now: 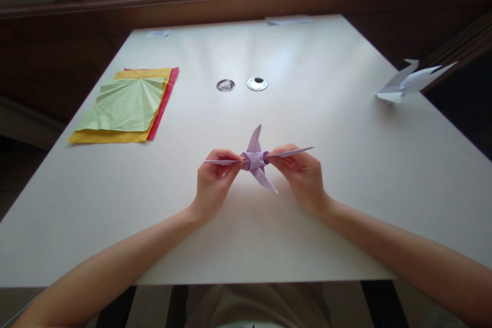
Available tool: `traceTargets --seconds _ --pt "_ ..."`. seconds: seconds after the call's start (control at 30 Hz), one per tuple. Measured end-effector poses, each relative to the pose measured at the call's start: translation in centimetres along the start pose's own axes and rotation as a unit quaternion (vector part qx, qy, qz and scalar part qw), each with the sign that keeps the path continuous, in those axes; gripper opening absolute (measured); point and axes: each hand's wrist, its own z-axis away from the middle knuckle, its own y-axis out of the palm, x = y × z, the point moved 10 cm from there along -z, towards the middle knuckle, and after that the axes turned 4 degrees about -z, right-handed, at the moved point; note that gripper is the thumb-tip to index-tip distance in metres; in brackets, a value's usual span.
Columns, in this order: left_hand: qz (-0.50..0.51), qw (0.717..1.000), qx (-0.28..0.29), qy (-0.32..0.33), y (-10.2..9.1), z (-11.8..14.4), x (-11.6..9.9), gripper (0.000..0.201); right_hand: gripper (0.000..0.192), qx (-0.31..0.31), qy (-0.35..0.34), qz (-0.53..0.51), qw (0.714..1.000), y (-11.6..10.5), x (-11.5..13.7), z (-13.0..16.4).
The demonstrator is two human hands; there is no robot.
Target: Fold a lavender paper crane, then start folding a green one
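Pale purple four-pointed folded paper star (256,160), pinched at two side points.

paper stack (126,107) left, folded paper (407,82) right

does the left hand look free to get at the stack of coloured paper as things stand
Probably not at once: the left hand pinches one flap of the purple origami piece, which the right hand holds too. The way itself looks free: only bare table lies between it and the paper stack.

Purple folded paper figure (257,160) pinched between left hand (213,179) and right hand (302,174); white table (346,164) beneath.
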Motion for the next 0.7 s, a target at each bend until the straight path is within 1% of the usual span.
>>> traceTargets --seconds 0.2,0.37,0.47,0.53,0.6,0.7 --pt "0.016 1.0 0.01 -0.01 0.2 0.2 0.0 0.01 0.002 -0.007 -0.029 -0.023 0.999 -0.2 0.8 0.0" --pt "0.004 1.0 0.011 -0.001 0.2 0.3 -0.1 0.01 0.002 -0.005 -0.041 -0.024 0.999 -0.2 1.0 0.0" --pt "-0.011 1.0 -0.011 0.006 -0.3 0.1 -0.2 0.015 0.003 0.013 -0.041 -0.008 0.999 0.2 1.1 0.1" --pt "-0.015 0.999 -0.03 0.004 -0.7 -0.1 -0.2 0.023 0.005 0.027 -0.04 0.012 0.999 0.5 1.3 0.1" --pt "-0.008 0.999 -0.044 -0.005 -1.1 -0.2 0.0 0.031 0.01 0.055 -0.036 0.029 0.997 1.0 1.6 0.2" --pt "0.019 0.997 -0.068 -0.009 -1.8 -0.4 0.2 0.033 0.016 0.111 -0.028 0.043 0.992 1.8 1.7 0.3"
